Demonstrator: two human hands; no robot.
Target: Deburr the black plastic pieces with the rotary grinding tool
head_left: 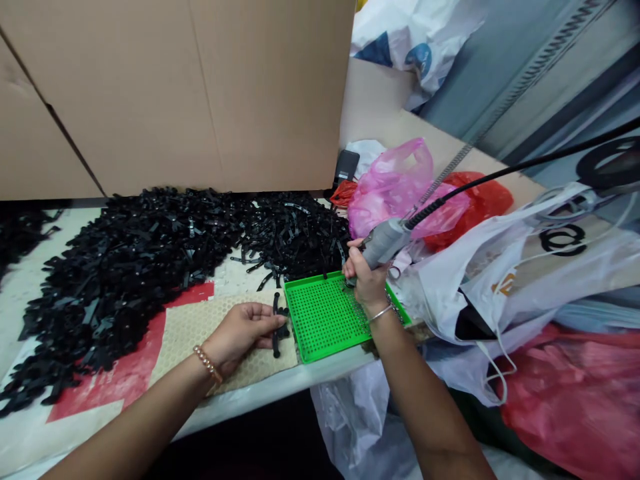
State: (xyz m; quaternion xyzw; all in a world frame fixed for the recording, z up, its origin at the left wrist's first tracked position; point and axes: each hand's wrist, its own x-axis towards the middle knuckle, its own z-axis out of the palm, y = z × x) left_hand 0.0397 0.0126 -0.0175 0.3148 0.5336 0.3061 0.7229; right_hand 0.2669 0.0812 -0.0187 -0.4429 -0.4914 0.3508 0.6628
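My left hand [250, 331] is closed on a black curved plastic part [276, 343] at the right end of a beige honeycomb-textured mat [195, 320]. The fingertips cover part of it, and darker bits of it stick out toward the tray. In my right hand [367, 277] is a grey electric screwdriver [385, 241], hanging from a coiled spring with a black cable. Its tip points down over the right part of a green perforated tray [320, 359], where small screws [357, 310] lie. The exact tip is partly hidden by my fingers.
Behind the mat lie a large heap of black plastic parts [145, 253] and a smaller heap of thin black strips [295, 233]. A cardboard wall [200, 93] rises behind them. Pink bag [390, 180], red bag [475, 193] and white bag [450, 280] crowd the right side.
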